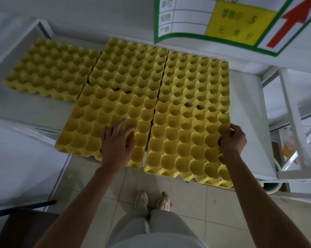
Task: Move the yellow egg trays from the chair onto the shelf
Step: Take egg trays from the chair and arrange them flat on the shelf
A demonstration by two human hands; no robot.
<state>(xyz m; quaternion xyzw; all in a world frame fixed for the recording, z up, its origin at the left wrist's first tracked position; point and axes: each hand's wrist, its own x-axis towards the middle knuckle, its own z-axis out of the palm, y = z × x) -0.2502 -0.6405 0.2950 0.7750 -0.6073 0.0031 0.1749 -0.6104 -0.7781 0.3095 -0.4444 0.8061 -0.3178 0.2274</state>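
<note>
Several yellow egg trays lie on the white shelf [251, 90]. Three form a back row: left tray [51, 68], middle tray [129, 68], right tray [195, 77]. Two sit in front and hang over the shelf's front edge: front left tray [97, 119] and front right tray [185, 144]. My left hand [117, 142] rests flat, fingers spread, on the front left tray near its right edge. My right hand [232, 138] pinches the right edge of the front right tray. The chair [22, 228] shows only as a dark corner at bottom left.
A large price sign [222, 22] with green border, yellow box and red arrow hangs over the shelf's back right. A white rack frame [292, 119] stands to the right. A white surface [17, 158] lies at left. My legs and shoes [151, 201] stand on the tiled floor.
</note>
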